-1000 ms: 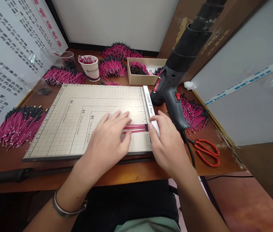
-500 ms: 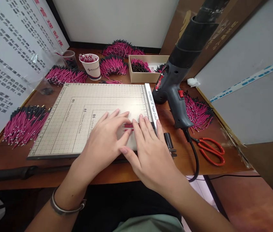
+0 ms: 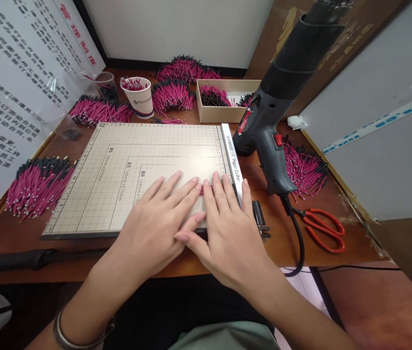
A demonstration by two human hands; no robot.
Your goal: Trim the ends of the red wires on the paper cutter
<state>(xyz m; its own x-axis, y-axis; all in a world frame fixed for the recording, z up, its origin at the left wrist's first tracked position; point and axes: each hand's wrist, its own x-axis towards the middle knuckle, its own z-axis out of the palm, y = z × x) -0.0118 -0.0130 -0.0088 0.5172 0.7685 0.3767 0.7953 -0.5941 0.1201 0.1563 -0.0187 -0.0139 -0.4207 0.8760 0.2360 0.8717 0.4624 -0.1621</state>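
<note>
A paper cutter (image 3: 118,170) with a printed grid lies on the wooden table, its white guide strip (image 3: 232,158) along the right side. My left hand (image 3: 158,216) rests flat on the board, fingers stretched out toward the far right. Beside it, my right hand (image 3: 227,223) is laid flat with the fingers close to the strip. Between the fingertips of both hands shows a small bit of pink wires (image 3: 202,191); most of these wires are hidden under my hands. My two thumbs meet near the board's front edge.
Heaps of pink-and-black wires (image 3: 40,187) surround the board. Behind it stand a paper cup (image 3: 142,104) of wires and a cardboard box (image 3: 220,114). At right are a heat gun (image 3: 269,131), red-handled scissors (image 3: 324,228) and another wire pile (image 3: 306,167). The cutter's black handle (image 3: 12,262) lies along the front.
My left hand has flattened, its fingers reaching over the wires and covering most of them. My right hand stays spread on the board. The view has shifted slightly.
</note>
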